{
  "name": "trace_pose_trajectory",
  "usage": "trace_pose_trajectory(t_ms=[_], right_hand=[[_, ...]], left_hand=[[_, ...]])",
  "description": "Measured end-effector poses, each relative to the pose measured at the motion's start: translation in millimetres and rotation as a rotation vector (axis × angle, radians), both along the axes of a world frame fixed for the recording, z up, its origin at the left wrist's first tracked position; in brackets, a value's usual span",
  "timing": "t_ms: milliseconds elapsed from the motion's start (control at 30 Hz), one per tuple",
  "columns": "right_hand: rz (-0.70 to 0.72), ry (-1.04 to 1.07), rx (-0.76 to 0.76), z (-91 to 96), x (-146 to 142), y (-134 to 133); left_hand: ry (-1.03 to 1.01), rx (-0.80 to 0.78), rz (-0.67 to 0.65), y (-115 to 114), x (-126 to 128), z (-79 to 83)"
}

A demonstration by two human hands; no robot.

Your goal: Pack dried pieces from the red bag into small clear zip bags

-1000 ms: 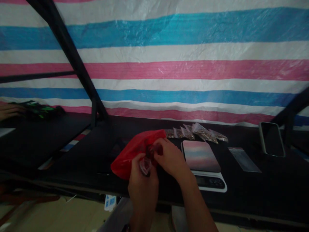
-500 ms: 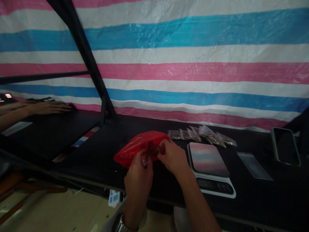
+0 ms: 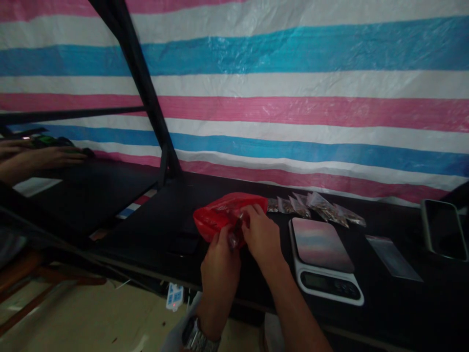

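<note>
A red plastic bag [image 3: 212, 217] lies on the black table with its mouth toward me. My left hand [image 3: 221, 261] is closed on a small clear plastic bag [image 3: 233, 239] at that mouth. Fingers pinched, my right hand [image 3: 262, 234] is just above the small bag; what is in its fingertips is too dark and blurred to tell. Right of my hands stands a white kitchen scale [image 3: 324, 244] with a bare metal plate. Behind it are several small zip bags [image 3: 326, 208] with brownish contents. A flat, unfilled zip bag [image 3: 394, 259] lies right of the scale.
A phone [image 3: 443, 230] rests at the table's right end. Striped sheeting [image 3: 293, 112] hangs behind the table, and a black frame post [image 3: 146, 93] slants down at left. Another person's hand [image 3: 60, 157] is over the neighbouring table [image 3: 98, 183].
The camera view has shifted slightly, so the scene sits further right. The red bag's mouth has crumpled and its shape has changed under my hands. My hands have drawn closer together.
</note>
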State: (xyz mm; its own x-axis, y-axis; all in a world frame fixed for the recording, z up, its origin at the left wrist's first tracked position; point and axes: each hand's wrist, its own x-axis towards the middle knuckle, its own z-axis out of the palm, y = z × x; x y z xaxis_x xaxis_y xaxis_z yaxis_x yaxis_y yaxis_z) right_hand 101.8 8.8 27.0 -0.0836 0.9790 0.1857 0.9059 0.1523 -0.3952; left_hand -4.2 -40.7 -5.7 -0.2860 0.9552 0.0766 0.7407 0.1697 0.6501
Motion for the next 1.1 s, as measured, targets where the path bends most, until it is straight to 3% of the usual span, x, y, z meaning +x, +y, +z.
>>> trace_pose_trajectory(t_ms=[200,467,667,767,1100], right_hand=[[0.043,-0.021,0.019,-9.3,7.2,7.0],[0.072,-0.01,-0.031,-0.8,8.2,4.6],[-0.019,-0.095,-0.21,20.4,17.5,-5.2],[-0.035,-0.117,-0.211,28.6,18.9,-7.7],[0.148,0.127,-0.072,-5.0,16.4,4.1]], left_hand=[[-0.208,0.246,0.049,4.7,-2.9,-8.5],[-0.586,0.545,0.159,8.9,-2.6,-0.4],[-0.727,0.58,0.232,8.8,-7.3,-0.4],[-0.725,0.559,0.231,7.0,-6.5,-0.4],[-0.766,0.446,0.246,2.2,1.6,-3.6]])
